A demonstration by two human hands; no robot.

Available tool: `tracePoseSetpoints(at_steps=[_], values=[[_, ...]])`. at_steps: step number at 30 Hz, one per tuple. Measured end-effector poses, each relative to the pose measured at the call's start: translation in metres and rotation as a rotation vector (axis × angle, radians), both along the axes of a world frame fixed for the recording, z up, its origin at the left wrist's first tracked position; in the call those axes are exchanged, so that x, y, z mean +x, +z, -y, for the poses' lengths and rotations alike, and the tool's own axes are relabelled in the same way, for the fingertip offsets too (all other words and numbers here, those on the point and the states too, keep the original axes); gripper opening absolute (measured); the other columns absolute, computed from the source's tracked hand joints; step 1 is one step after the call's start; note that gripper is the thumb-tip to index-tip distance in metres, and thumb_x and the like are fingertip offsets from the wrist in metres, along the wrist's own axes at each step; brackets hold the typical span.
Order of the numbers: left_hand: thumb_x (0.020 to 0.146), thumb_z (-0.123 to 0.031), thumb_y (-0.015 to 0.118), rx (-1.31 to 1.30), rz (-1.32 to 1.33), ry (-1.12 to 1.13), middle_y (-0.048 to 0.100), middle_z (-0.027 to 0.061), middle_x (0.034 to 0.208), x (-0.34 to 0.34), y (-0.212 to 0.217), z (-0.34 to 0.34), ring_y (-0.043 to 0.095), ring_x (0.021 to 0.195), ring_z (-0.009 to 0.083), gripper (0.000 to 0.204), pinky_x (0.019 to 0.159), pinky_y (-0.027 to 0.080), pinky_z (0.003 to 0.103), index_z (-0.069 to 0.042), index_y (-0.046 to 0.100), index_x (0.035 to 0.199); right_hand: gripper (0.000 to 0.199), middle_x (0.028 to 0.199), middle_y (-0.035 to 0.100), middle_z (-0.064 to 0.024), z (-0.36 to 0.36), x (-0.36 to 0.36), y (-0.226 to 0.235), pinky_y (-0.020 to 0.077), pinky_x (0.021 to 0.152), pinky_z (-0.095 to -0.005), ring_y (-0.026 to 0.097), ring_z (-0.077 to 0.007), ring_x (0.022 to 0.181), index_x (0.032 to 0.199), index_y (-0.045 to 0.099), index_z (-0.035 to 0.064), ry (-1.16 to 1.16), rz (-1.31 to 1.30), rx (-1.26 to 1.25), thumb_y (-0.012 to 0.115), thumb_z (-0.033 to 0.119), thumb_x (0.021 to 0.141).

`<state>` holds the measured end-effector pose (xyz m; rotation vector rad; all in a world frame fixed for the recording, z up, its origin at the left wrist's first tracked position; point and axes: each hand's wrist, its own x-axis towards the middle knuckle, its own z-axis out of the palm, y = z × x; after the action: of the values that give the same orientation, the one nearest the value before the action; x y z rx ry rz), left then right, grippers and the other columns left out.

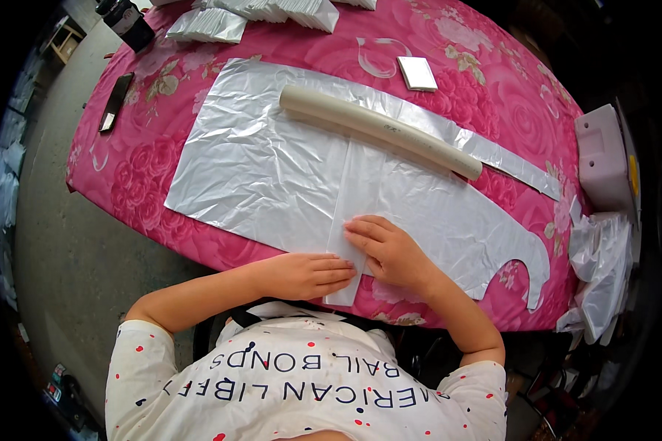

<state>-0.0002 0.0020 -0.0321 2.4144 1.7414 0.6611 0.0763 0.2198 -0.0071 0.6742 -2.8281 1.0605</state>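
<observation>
A silvery-white plastic bag (250, 147) lies spread flat and wrinkled across the table, with curved handle cutouts toward the right. Over its middle runs a narrow folded strip of the same thin film (340, 294), which hangs to the table's near edge. My left hand (305, 275) lies flat by the strip's left side, fingers stretched out together and tips on it. Just to the right, my right hand (391, 251) rests on the strip with fingers bent and thumb apart from them. A long beige plastic pipe (379, 131) lies slantwise across the far part of the bag.
Stacks of folded white film (272, 15) and a dark jar (125, 26) stand at the far left. A small white folded packet (418, 73) lies beyond the pipe. Left sits a dark phone-like object (116, 103). A white bin (603, 158) and crumpled clear bags (599, 264) flank the right edge.
</observation>
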Motion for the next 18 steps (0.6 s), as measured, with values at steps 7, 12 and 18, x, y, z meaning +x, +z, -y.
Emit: tracePoseSetpoints(at_steps=[7, 12, 18], values=[[0.072, -0.013, 0.061, 0.088, 0.439, 0.128, 0.048, 0.0144, 0.129, -0.007, 0.006, 0.0, 0.047, 0.12, 0.0274, 0.051, 0.099, 0.039, 0.038, -0.003, 0.05, 0.122, 0.041, 0.118, 0.053, -0.0132, 0.005, 0.009, 0.004, 0.0441, 0.091, -0.0364, 0.048, -0.0298, 0.113, 0.107, 0.059, 0.002, -0.045, -0.034, 0.032, 0.058, -0.002, 0.066], [0.065, -0.021, 0.066, 0.015, 0.134, 0.383, 0.05, 0.0146, 0.127, -0.012, 0.01, -0.009, 0.05, 0.115, 0.0285, 0.067, 0.098, 0.038, 0.04, -0.002, 0.045, 0.126, 0.035, 0.108, 0.059, -0.0106, 0.011, 0.012, -0.013, 0.048, 0.082, -0.0354, 0.056, -0.0283, 0.1, 0.101, 0.062, 0.0041, -0.187, -0.182, 0.029, 0.06, -0.002, 0.067], [0.067, -0.02, 0.066, 0.014, 0.303, 0.499, 0.058, 0.0135, 0.115, -0.015, 0.01, -0.012, 0.058, 0.102, 0.0276, 0.06, 0.088, 0.044, 0.038, 0.0, 0.05, 0.121, 0.024, 0.089, 0.063, -0.0046, 0.007, 0.009, -0.009, 0.0496, 0.065, -0.0324, 0.06, -0.0221, 0.079, 0.093, 0.066, 0.0079, -0.385, -0.145, -0.034, 0.065, 0.002, 0.07]])
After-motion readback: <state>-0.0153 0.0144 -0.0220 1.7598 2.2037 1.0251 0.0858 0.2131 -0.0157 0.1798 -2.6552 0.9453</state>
